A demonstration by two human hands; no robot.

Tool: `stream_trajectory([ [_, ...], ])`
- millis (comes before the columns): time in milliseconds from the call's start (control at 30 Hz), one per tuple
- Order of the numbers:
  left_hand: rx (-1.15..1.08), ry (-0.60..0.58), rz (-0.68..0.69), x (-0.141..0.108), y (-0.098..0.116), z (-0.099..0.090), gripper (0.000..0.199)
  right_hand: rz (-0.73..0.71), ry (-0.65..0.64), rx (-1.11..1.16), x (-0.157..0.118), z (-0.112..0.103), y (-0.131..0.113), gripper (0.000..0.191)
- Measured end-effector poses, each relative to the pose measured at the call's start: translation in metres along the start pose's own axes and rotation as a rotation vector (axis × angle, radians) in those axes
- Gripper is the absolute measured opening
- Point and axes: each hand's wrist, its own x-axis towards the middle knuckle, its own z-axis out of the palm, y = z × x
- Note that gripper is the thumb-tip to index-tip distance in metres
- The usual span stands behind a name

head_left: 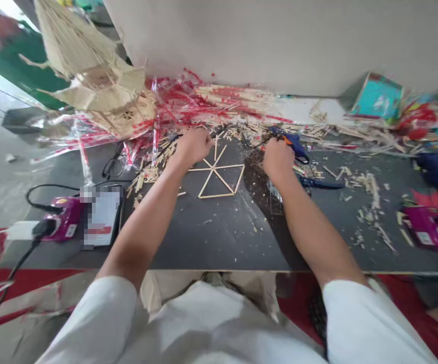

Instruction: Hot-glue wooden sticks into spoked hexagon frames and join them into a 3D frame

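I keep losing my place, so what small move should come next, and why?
Probably bridge the open gap at the upper right of the stick frame: outer sticks already span its near side and lower right, while the neighbouring spoke tips at the upper right look unjoined.

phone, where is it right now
In the head view, the phone lies at the left of the dark table, between the purple power block and the left forearm.
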Motion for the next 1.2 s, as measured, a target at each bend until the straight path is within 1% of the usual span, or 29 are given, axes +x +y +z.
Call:
stream_trajectory([
  [167,0.042,-0.079,-0.085,0.023,0.018,0.008,0.042,-0.031,-0.024,0.002,0.000,-0.002,0.003,0.046],
  [267,0.087,-0.112,-0.132,0.031,0.024,0.007,0.045,-0.069,-0.042,0.009,-0.002,-0.007,0.005,0.045],
  [333,0.138,-0.140,-0.127,0.036,0.025,0.004,0.046,-0.091,-0.045,0.014,-0.004,-0.013,0.006,0.044],
  [467,0.232,-0.189,-0.065,0.041,0.021,-0.004,0.050,-0.132,-0.035,0.039,-0.008,-0.021,0.007,0.034],
  [567,0.277,-0.195,-0.064,0.042,0.014,-0.011,0.052,-0.167,-0.010,0.083,-0.010,-0.022,0.008,0.026],
  [633,0.295,-0.195,-0.071,0.042,0.009,-0.016,0.054,-0.199,0.029,0.110,-0.011,-0.021,0.009,0.024],
  [767,0.254,-0.195,-0.077,0.045,0.000,-0.022,0.052,-0.259,0.074,0.111,-0.011,-0.018,0.009,0.022],
  [867,0.209,-0.163,-0.076,0.048,-0.005,-0.025,0.049,-0.290,0.077,0.104,-0.011,-0.018,0.009,0.023],
  [933,0.246,-0.145,-0.090,0.047,-0.007,-0.027,0.049,-0.348,0.040,0.103,-0.011,-0.017,0.007,0.025],
  [1067,0.342,-0.167,-0.098,0.039,-0.010,-0.029,0.050,-0.587,-0.091,0.124,-0.008,-0.007,0.001,0.027],
  [1133,0.339,-0.157,-0.096,0.035,-0.011,-0.029,0.050,-0.694,-0.097,0.160,-0.006,0.003,-0.003,0.034],
  [1200,0.321,-0.114,-0.090,0.031,-0.012,-0.030,0.053,-0.774,-0.092,0.203,-0.004,0.013,-0.006,0.042],
])
